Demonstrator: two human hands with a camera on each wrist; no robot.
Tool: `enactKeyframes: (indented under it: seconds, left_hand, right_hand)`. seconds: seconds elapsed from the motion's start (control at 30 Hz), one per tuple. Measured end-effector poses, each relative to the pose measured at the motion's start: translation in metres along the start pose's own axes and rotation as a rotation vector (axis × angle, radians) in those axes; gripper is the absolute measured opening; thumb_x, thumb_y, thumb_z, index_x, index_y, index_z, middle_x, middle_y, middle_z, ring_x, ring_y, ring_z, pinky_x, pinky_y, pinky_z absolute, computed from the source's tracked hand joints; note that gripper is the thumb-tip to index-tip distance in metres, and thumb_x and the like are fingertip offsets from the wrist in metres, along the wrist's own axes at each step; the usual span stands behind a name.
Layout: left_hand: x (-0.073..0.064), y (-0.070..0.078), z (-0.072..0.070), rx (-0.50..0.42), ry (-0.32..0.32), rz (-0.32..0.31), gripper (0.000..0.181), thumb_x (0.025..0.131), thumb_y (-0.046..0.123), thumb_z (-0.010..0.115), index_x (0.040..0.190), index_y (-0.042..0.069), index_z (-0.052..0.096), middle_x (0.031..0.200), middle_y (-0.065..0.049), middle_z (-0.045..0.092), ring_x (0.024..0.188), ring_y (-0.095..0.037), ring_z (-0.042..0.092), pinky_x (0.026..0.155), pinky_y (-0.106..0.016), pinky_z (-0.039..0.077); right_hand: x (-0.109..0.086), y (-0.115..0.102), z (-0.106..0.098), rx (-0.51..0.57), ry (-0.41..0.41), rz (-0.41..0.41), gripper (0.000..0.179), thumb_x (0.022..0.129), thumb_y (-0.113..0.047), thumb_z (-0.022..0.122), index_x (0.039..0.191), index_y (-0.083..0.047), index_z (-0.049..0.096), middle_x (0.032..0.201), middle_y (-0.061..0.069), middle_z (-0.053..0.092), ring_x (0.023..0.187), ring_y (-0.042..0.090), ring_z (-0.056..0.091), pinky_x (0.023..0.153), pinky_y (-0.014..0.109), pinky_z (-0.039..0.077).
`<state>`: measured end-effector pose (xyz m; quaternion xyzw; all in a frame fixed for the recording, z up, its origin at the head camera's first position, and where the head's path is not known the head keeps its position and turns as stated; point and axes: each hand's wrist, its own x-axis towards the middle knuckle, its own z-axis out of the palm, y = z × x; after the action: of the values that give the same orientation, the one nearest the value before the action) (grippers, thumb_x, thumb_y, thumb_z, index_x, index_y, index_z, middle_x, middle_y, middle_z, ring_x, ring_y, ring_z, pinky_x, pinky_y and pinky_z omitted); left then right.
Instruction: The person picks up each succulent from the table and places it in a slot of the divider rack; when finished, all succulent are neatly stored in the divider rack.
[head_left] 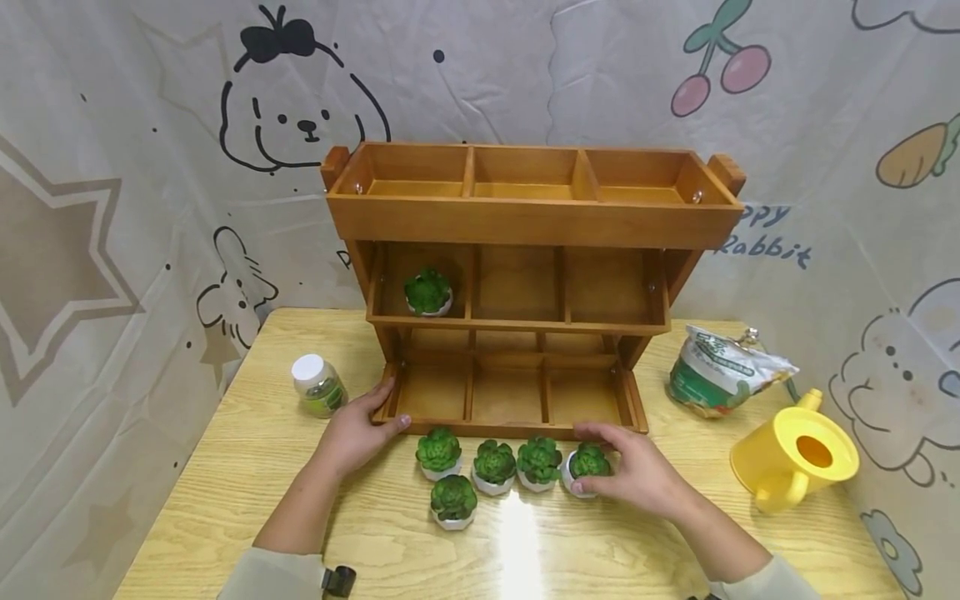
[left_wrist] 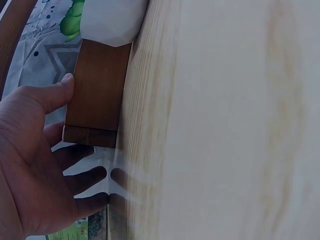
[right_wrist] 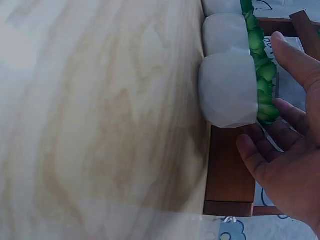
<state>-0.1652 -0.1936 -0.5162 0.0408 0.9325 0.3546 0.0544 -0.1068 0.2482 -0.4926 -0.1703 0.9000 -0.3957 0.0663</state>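
Note:
A three-tier wooden shelf (head_left: pixel 532 225) with divided compartments stands on the table. My left hand (head_left: pixel 358 435) rests at the lower tier's front left corner, thumb at the front edge and fingers beside the side wall; in the left wrist view the fingers (left_wrist: pixel 85 180) are spread. Over the rightmost potted succulent (head_left: pixel 588 460), my right hand (head_left: pixel 637 468) reaches with parted, loosely bent fingers around the leaves; the right wrist view shows them beside its white pot (right_wrist: pixel 230 92), without a clear grip. Another succulent (head_left: pixel 428 292) sits in the middle tier's left compartment.
Several more potted succulents (head_left: pixel 493 465) stand before the shelf. A white-lidded jar (head_left: pixel 318 385) is at the left. To the right are a green-and-white bag (head_left: pixel 720 373) and a yellow watering can (head_left: pixel 787 454). A printed cloth (head_left: pixel 480 75) hangs behind.

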Motion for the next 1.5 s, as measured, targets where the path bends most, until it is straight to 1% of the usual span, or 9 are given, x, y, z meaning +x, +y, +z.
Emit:
enactKeyframes:
  seconds: [0.13,0.33,0.4,0.57,0.73,0.87,1.07,1.33,1.5]
  left_hand:
    - [0.0,-0.001,0.0,0.002,-0.002,-0.004,0.082,0.095,0.049,0.073,0.162,0.019,0.037,0.165,-0.008,0.035,0.147,-0.04,0.039,0.117,-0.058,0.035]
    - [0.0,-0.001,-0.001,0.003,-0.004,-0.008,0.083,0.095,0.052,0.073,0.162,0.021,0.036,0.165,-0.007,0.035,0.148,-0.04,0.038,0.118,-0.058,0.035]
    - [0.0,-0.001,-0.001,0.001,-0.003,-0.008,0.083,0.095,0.052,0.073,0.162,0.021,0.036,0.165,-0.007,0.035,0.148,-0.04,0.038,0.118,-0.058,0.035]
    - [0.001,0.001,0.0,-0.013,-0.002,-0.003,0.082,0.095,0.047,0.074,0.162,0.021,0.037,0.165,-0.007,0.035,0.147,-0.04,0.039,0.117,-0.058,0.036]
    - [0.002,0.002,0.0,-0.019,-0.01,-0.01,0.082,0.095,0.048,0.074,0.162,0.021,0.037,0.165,-0.007,0.035,0.147,-0.039,0.039,0.117,-0.057,0.036]
    - [0.002,0.003,-0.001,-0.02,-0.01,-0.009,0.081,0.095,0.047,0.074,0.162,0.02,0.037,0.165,-0.008,0.035,0.147,-0.04,0.038,0.117,-0.058,0.035]
    - [0.002,0.001,-0.001,-0.019,-0.005,-0.005,0.08,0.095,0.046,0.074,0.162,0.021,0.038,0.164,-0.008,0.036,0.147,-0.04,0.039,0.117,-0.057,0.036]
    - [0.0,0.001,-0.001,-0.015,-0.005,-0.008,0.081,0.095,0.047,0.074,0.162,0.021,0.038,0.164,-0.008,0.036,0.147,-0.04,0.04,0.117,-0.057,0.036]
    - [-0.001,0.002,-0.002,-0.02,-0.001,-0.008,0.081,0.094,0.048,0.074,0.162,0.021,0.039,0.164,-0.008,0.037,0.147,-0.039,0.04,0.117,-0.057,0.037]
  right_hand:
    - [-0.002,0.003,0.003,0.001,-0.016,0.032,0.084,0.071,-0.041,0.096,0.142,-0.012,0.06,0.137,0.002,0.066,0.117,0.025,0.065,0.101,0.047,0.054]
    - [-0.004,0.006,0.006,-0.012,-0.05,0.045,0.093,0.068,-0.038,0.098,0.146,-0.011,0.057,0.142,0.006,0.063,0.125,0.028,0.062,0.109,0.051,0.048]
    - [-0.004,0.007,0.006,-0.019,-0.06,0.052,0.094,0.067,-0.038,0.098,0.147,-0.012,0.057,0.142,0.007,0.063,0.124,0.028,0.063,0.108,0.052,0.048]
    - [-0.005,0.01,0.006,-0.038,-0.082,0.071,0.089,0.068,-0.036,0.098,0.145,-0.017,0.058,0.134,0.008,0.066,0.116,0.025,0.065,0.103,0.051,0.051]
    - [-0.006,0.013,0.006,-0.021,-0.099,0.08,0.079,0.069,-0.027,0.098,0.139,-0.019,0.061,0.122,0.001,0.069,0.111,0.02,0.066,0.098,0.044,0.054]
    - [-0.006,0.013,0.007,-0.008,-0.093,0.085,0.076,0.068,-0.023,0.098,0.135,-0.019,0.062,0.116,-0.003,0.07,0.108,0.018,0.066,0.097,0.041,0.055]
    - [-0.005,0.014,0.008,0.002,-0.079,0.098,0.074,0.067,-0.023,0.099,0.132,-0.017,0.063,0.113,-0.003,0.07,0.105,0.017,0.067,0.093,0.038,0.056]
    - [-0.004,0.013,0.008,0.002,-0.068,0.125,0.076,0.066,-0.024,0.1,0.132,-0.018,0.064,0.114,-0.002,0.071,0.104,0.017,0.068,0.092,0.039,0.056]
    - [-0.003,0.009,0.004,0.012,-0.052,0.131,0.076,0.066,-0.021,0.1,0.133,-0.018,0.064,0.117,0.001,0.07,0.105,0.02,0.069,0.091,0.039,0.058]
